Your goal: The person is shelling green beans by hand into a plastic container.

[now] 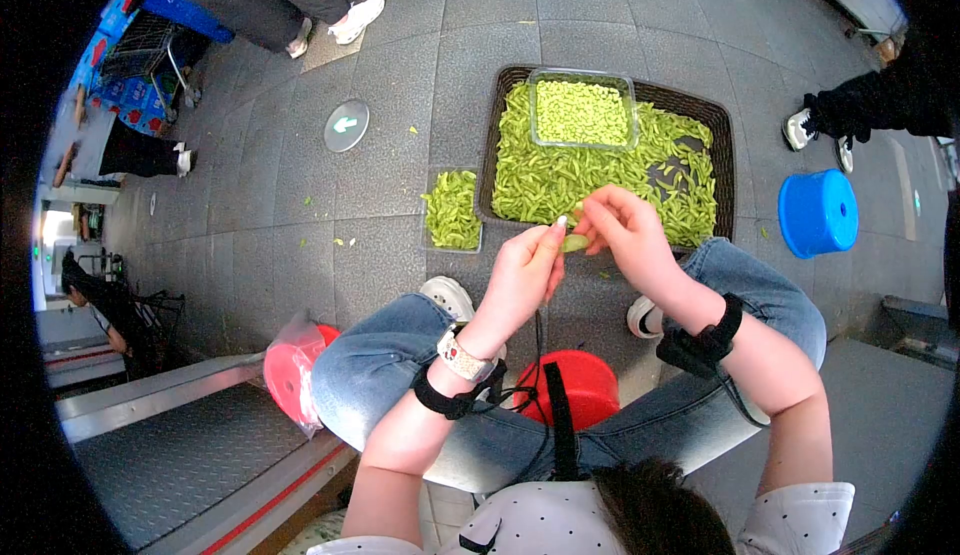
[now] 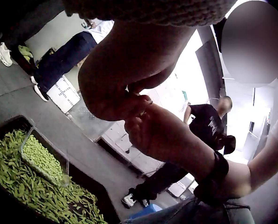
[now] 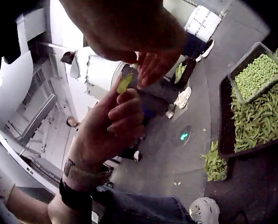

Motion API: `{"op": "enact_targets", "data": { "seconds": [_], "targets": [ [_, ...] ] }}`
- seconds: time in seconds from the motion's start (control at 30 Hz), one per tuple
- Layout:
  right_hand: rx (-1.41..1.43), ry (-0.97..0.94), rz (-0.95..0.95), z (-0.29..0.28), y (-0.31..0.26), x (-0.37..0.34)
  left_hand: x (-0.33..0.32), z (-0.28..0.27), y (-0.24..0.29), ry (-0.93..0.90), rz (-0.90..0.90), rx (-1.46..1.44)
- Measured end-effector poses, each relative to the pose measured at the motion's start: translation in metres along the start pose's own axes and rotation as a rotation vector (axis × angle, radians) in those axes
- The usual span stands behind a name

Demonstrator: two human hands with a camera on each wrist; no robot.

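Note:
My left hand pinches a green bean pod between thumb and fingers, above the floor in front of my knees. In the right wrist view the pod stands up out of the left fingers. My right hand is close beside it, fingers bent and fingertips right by the pod; I cannot tell whether they hold anything. Beneath lies a dark woven tray spread with many pods. On them sits a clear plastic box of shelled green beans.
Left of the tray is a clear container of pods. A blue upturned tub stands to the right, a red stool between my legs. Other people's feet show at the back left and right. Loose bits lie on the tiled floor.

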State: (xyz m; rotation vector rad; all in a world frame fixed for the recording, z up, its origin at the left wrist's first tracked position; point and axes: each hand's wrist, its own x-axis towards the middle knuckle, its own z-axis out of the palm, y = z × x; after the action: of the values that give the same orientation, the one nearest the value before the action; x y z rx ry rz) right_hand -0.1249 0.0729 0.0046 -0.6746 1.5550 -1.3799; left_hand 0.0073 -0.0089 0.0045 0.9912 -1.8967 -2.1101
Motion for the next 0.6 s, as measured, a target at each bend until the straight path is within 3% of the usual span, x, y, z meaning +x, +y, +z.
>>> {"op": "enact_targets", "data": {
  "seconds": [0.17,0.3,0.4,0.5,0.6],
  "targets": [
    [0.165,0.091,0.304,-0.015,0.020,0.016,0.001,0.000,-0.007,0.001,-0.019,0.010],
    [0.280,0.099,0.443,-0.031,0.055,0.035,-0.004,0.001,-0.007,-0.064,-0.019,0.129],
    [0.389,0.229,0.214,-0.047,0.045,0.057,-0.006,-0.001,-0.005,-0.080,-0.011,0.314],
    [0.448,0.202,-0.046,-0.063,0.015,0.071,-0.007,-0.002,-0.002,-0.083,0.004,0.323],
    [0.349,0.213,0.007,-0.073,0.019,0.077,-0.005,-0.005,-0.007,-0.076,0.053,0.325]
  ]
}}
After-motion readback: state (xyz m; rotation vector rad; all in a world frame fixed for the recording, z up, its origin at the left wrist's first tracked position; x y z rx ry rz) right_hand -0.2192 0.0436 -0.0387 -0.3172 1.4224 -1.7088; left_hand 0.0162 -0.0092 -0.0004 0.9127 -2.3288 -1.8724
